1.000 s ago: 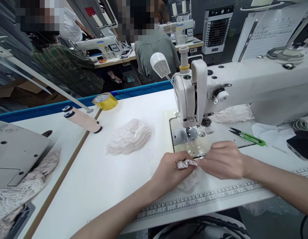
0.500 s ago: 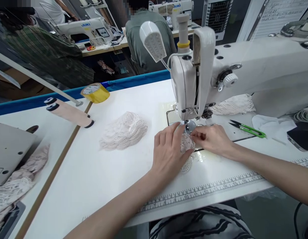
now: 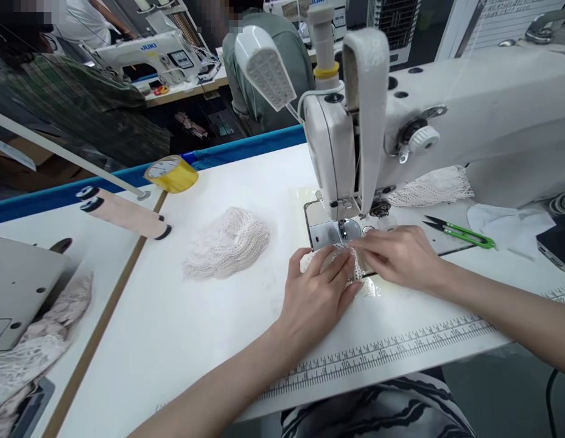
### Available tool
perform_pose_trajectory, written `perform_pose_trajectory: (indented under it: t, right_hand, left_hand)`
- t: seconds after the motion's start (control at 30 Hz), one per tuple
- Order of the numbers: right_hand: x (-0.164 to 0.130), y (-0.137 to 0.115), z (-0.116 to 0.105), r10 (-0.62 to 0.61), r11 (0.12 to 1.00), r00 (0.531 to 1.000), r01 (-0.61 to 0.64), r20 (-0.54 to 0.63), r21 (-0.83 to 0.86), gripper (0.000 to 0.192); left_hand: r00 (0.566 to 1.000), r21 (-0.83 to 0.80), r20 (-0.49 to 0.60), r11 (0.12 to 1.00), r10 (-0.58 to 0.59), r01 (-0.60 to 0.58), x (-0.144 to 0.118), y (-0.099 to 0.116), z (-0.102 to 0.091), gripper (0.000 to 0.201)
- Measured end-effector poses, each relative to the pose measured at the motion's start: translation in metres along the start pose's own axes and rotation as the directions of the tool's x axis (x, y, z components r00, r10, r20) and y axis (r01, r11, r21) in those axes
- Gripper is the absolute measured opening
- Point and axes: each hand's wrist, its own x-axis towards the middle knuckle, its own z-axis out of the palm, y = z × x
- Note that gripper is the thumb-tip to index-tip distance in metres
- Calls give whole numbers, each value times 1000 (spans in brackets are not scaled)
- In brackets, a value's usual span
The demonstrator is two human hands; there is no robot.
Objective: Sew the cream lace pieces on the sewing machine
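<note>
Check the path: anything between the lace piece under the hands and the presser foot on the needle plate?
Nothing visible. The lace piece lies flat under the left hand and right hand, its far edge beside the needle plate. Only bare plate separates it from the presser foot.

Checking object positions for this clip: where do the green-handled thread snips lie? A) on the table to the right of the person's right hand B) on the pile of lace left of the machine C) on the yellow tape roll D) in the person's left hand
A: the thread snips lie flat on the table, beyond and to the right of the right hand, untouched.
</note>
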Motion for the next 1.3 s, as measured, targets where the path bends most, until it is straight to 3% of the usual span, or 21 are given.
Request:
perform_pose_trajectory:
  t: [0.07, 0.2, 0.37, 0.77, 0.87, 1.0, 1.17, 1.3]
  right_hand:
    - [-4, -3, -2, -81, 992, 996, 84, 35, -92, 31]
    - [-7, -9, -4, -102, 956, 989, 126, 105, -265, 29]
    - [-7, -10, -5, -171, 925, 983, 185, 71, -331, 31]
    - [-5, -8, -6, -170, 980, 985, 167, -18, -106, 25]
    - [-4, -4, -4, -94, 992, 995, 91, -25, -86, 26]
    - [-1, 0, -1, 25, 1000, 998, -24, 62, -10, 28]
    - [0, -1, -1, -62, 990, 998, 61, 4, 126, 24]
    - [-1, 0, -3, -73, 992, 997, 76, -27, 104, 28]
  left_hand:
    - [1000, -19, 0, 1000, -4, 4, 2, -3, 1, 25]
    - [1000, 12, -26, 1000, 5, -5, 3, -5, 2, 27]
    - [999, 51, -37, 998, 24, -23, 1, -4, 2, 26]
    - [999, 127, 3, 991, 43, -43, -1, -1, -2, 33]
    - [999, 129, 2, 990, 54, -54, -1, -2, -2, 35]
    - [998, 132, -7, 989, 62, -61, -2, -3, -1, 34]
    - [998, 121, -20, 991, 55, -52, -2, -2, 0, 32]
    - [997, 107, -24, 992, 69, -66, -2, -3, 0, 32]
